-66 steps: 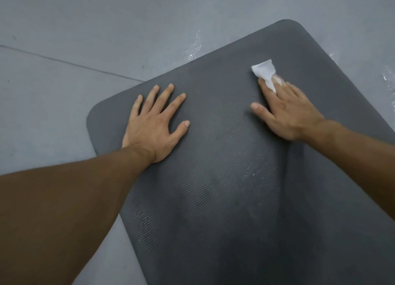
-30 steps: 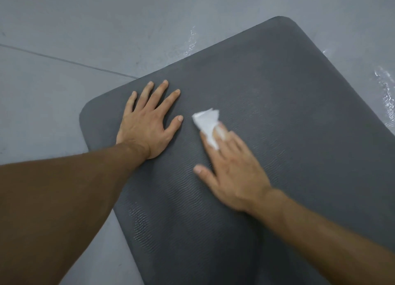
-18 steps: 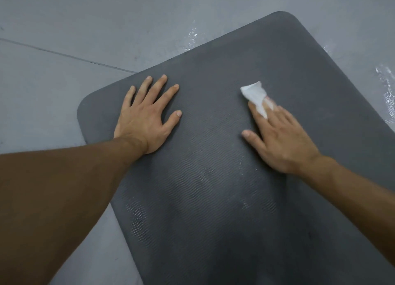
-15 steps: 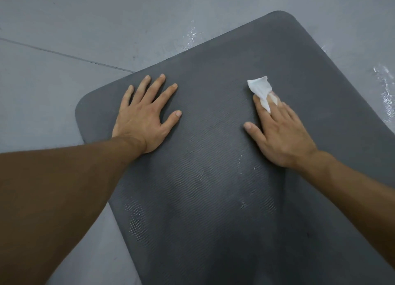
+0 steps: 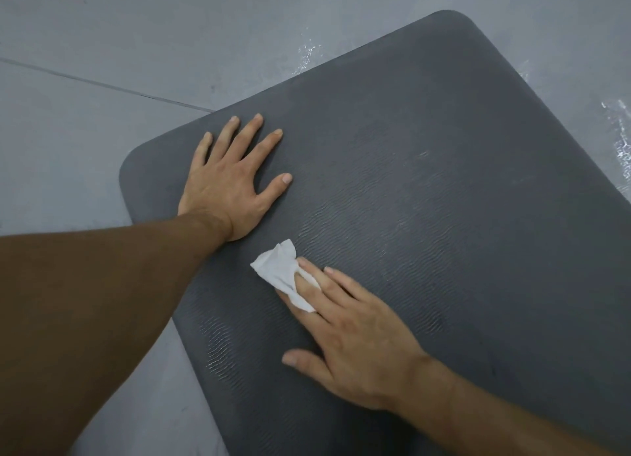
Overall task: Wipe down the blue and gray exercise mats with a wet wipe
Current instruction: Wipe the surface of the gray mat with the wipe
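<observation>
Right grip (image 5: 355,336) is flat, fingers straight and apart, pressing the wipe (image 5: 278,271) onto the gray mat (image 5: 461,182). It isn't clamped on it, though a fold of wipe rides up between two fingers. Left grip (image 5: 228,185) is splayed palm-down near the mat's end, at 11 o'clock from the wipe, pinning the mat to the floor (image 5: 102,28). The wipe sits close to the mat's 9 o'clock edge. Most of the mat spreads away at 2 to 3 o'clock, its long axis running from 11 toward 5. The next stroke looks like a sweep toward 2 o'clock, and the right grip is the one placed for it. No blue mat in view, so that's likely still to do.
</observation>
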